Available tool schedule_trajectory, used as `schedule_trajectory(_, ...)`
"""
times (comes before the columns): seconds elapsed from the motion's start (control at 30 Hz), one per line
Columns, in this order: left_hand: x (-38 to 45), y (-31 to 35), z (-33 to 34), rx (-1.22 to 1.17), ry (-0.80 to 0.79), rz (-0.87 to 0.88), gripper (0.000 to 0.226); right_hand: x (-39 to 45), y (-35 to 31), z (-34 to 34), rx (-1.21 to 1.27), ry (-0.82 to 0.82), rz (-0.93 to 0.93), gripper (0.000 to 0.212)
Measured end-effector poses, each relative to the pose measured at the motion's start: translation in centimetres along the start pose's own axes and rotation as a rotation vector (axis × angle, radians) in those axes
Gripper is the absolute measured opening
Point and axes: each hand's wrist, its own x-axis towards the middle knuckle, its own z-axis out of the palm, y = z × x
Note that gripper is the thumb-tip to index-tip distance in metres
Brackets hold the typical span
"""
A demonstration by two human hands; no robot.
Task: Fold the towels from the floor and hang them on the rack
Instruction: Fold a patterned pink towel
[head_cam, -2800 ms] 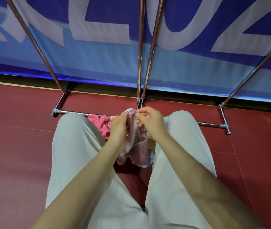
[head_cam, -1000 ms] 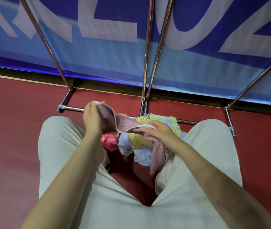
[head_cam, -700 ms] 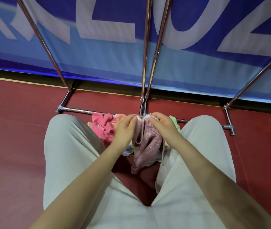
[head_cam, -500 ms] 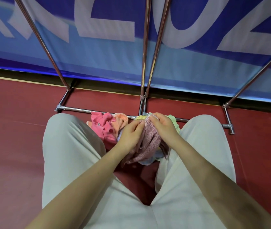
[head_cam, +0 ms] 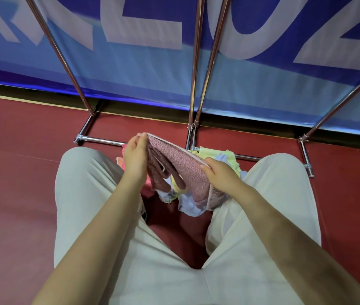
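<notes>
Red floor (head_cam: 20, 172) — both hands pinch pink towel (head_cam: 183, 168) edge — left hand (head_cam: 135, 157) | right hand (head_cam: 220, 175)

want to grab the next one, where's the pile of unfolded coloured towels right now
In the head view the pile of coloured towels lies on the red floor between the person's knees, under the mauve terry towel and against the rack's chrome base bar.

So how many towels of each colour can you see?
Mauve-pink terry towel held stretched between both hands: 1
Bright pink crumpled towel: 1
Peach-orange crumpled towel: 1
Yellow-green crumpled towel: 1
Pale blue crumpled towel: 1
Total: 5 colours seen; the pile may hide more.
</notes>
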Motion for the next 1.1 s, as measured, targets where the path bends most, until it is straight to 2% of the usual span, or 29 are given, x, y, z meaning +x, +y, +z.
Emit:
schedule_trajectory(0.1,0.7,0.0,-0.3,-0.059,0.091,-0.029,0.026,0.1,0.4,-0.1,-0.125,-0.081,0.075,0.025)
schedule_trajectory(0.2,1.1,-0.1,-0.5,-0.095,0.136,-0.023,0.025,0.1,0.2,-0.1,-0.155,-0.106,0.115,0.035)
schedule_trajectory(0.37,1.8,0.6,-1.5,-0.289,0.248,-0.06,0.024,0.4,0.4,-0.3,-0.017,-0.034,0.151,0.037)
schedule_trajectory(0.47,1.4,1.2,-1.5,-0.306,0.315,-0.078,0.023,0.5,-0.2,-0.4,0.203,-0.032,0.215,0.034)
schedule_trajectory(0.6,0.1,-0.1,-0.2,-0.052,0.204,-0.03,0.028,0.4,-1.8,-0.1,0.623,0.063,0.298,0.026)
schedule_trajectory(0.67,-0.6,-1.1,0.8,-0.046,0.148,-0.043,0.026,0.4,-1.9,0.2,0.715,0.171,0.307,0.025)
schedule_trajectory(0.83,-2.4,-1.5,3.0,0.007,0.089,-0.014,0.026,-0.2,-3.3,-0.5,0.791,0.359,0.062,0.032)
schedule_trajectory(0.9,-2.7,-1.4,3.5,0.017,0.039,-0.018,0.021,0.2,-3.8,-0.3,0.791,0.37,0.041,0.02)
schedule_trajectory(0.97,-3.0,-1.3,3.9,0.042,-0.024,-0.01,0.027,0.5,-4.4,0.0,0.805,0.355,0.088,0.01)
schedule_trajectory(1.1,-3.3,-1.4,4.4,0.091,-0.074,0.069,0.03,0.9,-5.3,0.5,0.936,0.287,0.114,0.009)
